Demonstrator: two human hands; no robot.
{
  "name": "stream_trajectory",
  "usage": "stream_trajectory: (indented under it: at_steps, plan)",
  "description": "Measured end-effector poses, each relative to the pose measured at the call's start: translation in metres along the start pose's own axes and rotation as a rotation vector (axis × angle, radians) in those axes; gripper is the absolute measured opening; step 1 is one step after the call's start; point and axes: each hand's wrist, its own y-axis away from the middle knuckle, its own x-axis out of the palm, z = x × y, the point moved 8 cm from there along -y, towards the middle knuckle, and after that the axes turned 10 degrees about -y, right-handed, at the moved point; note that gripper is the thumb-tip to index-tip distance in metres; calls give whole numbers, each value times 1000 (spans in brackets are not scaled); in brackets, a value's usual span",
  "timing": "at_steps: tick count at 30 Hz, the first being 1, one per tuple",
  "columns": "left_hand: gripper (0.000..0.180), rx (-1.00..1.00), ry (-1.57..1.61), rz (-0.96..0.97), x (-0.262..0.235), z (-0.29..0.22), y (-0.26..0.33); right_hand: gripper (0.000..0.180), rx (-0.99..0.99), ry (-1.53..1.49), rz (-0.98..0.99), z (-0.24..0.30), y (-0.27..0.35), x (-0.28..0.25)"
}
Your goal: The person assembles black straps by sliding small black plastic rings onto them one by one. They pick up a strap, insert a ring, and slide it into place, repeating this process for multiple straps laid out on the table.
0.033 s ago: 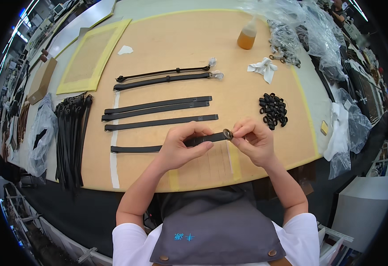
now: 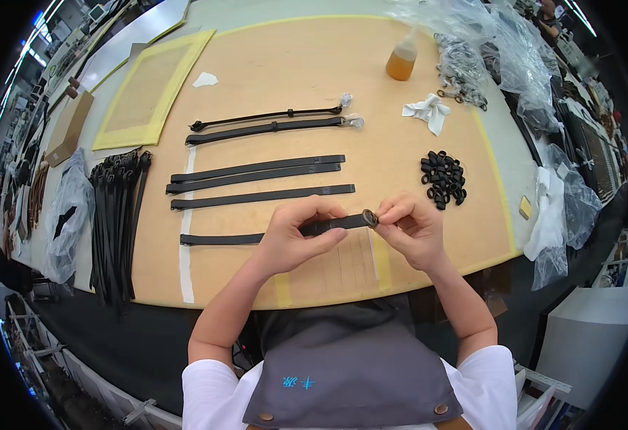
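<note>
My left hand grips a black strap near its right end, thumb along the front. The strap's other end lies to the left on the tan board. At the held end sits a round, dark metal ring. My right hand is closed in a pinch at the ring's right side; the exact hold of its fingertips is partly hidden. Just beyond my hands lie several more black straps, laid side by side. Two farther straps carry small loops and have plastic-wrapped ends.
Small black loops are piled at the right. A bottle of amber liquid stands beyond a crumpled white cloth. At the left hang bundled black straps, near a yellow-edged panel. Clear plastic bags crowd the far right.
</note>
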Motion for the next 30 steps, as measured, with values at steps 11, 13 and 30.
stream_trajectory:
  at_steps: [11, 13, 30]
  plan:
    - [18, -3, -6, -6, 8, -22, 14, 26, -224, 96, 67, -9, 19, 29]
    - [19, -14, -24, -36, 6, -23, 15, 25, -93, -167, 6, -25, 21, 26]
    - [14, 154, -358, 11, 16, -65, 40, 20, 657, -341, 177, -31, 38, 51]
